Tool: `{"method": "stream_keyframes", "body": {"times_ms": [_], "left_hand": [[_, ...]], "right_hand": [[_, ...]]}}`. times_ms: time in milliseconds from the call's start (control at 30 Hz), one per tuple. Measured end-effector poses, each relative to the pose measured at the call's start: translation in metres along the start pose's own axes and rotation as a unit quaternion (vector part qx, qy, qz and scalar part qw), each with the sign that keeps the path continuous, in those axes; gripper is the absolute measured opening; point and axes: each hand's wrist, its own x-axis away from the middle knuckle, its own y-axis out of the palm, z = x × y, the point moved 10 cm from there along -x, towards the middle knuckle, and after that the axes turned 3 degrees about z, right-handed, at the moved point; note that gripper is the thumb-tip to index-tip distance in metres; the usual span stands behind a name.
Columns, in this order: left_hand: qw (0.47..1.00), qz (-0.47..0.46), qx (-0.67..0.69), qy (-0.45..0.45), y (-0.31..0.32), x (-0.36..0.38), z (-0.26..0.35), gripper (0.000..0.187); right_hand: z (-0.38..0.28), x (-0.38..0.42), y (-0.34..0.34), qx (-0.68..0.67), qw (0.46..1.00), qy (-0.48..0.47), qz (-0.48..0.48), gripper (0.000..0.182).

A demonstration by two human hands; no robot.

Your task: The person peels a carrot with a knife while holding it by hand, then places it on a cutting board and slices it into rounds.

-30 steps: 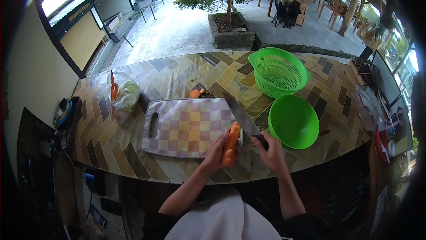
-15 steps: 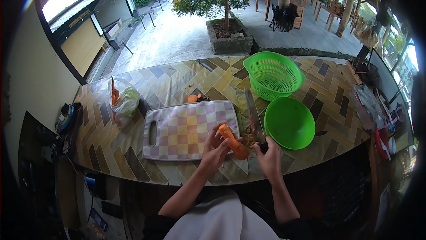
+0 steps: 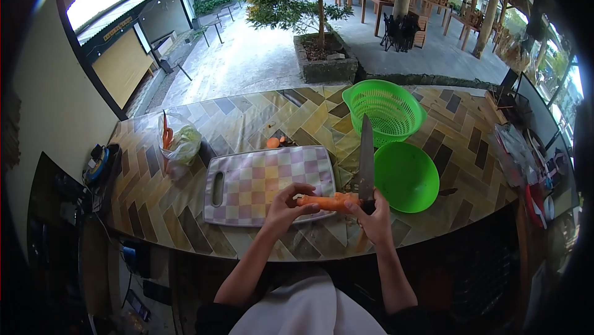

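Note:
My left hand [image 3: 287,207] grips one end of an orange carrot [image 3: 328,202], which lies level above the near right corner of the chopping board [image 3: 266,174]. The knife [image 3: 366,160] is in my right hand [image 3: 375,220], its broad blade pointing up and away from me. The right thumb touches the carrot's other end. Beneath the knife, peelings partly show on the table. A green bowl [image 3: 406,177] stands just right of the blade, and a green colander [image 3: 385,109] is behind it. Orange carrot pieces [image 3: 273,142] lie beyond the board.
On the left of the patterned table [image 3: 148,211] is a clear plastic bag [image 3: 184,143] with carrots and a pale green vegetable. Plastic bags and other items [image 3: 520,152] crowd the right end. Beyond the table stands a tree in a stone planter [image 3: 328,70].
The carrot has turned from slanting to nearly level, and my left hand has moved slightly left with it. The knife blade has swung more upright, and my right thumb now touches the carrot.

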Motion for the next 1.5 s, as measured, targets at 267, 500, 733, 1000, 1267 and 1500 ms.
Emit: {"method": "stream_keyframes", "body": {"times_ms": [267, 500, 733, 1000, 1267, 1500], "left_hand": [[0.982, -0.043, -0.181, -0.045, 0.013, 0.014, 0.020, 0.029], [0.989, 0.094, 0.024, -0.114, -0.022, 0.025, -0.004, 0.039], [0.967, 0.101, 0.154, -0.177, -0.047, 0.025, -0.014, 0.044], [0.954, -0.062, 0.186, -0.229, 0.000, 0.034, -0.018, 0.039], [0.950, -0.231, 0.029, -0.208, 0.012, 0.037, 0.008, 0.047], [0.946, -0.157, -0.284, -0.014, -0.003, 0.004, 0.067, 0.038]], "right_hand": [[0.007, -0.002, 0.007, -0.026, 0.997, 0.065, 0.011, 0.018], [0.009, 0.000, 0.006, -0.045, 0.999, 0.015, 0.012, 0.012], [-0.002, 0.011, 0.010, 0.055, 0.997, 0.039, 0.034, 0.031], [-0.029, 0.006, 0.056, 0.055, 0.990, -0.089, 0.096, 0.056], [-0.010, -0.018, 0.045, -0.045, 0.997, 0.012, 0.056, 0.032], [-0.034, -0.022, 0.052, -0.101, 0.990, -0.004, 0.100, 0.028]]}}
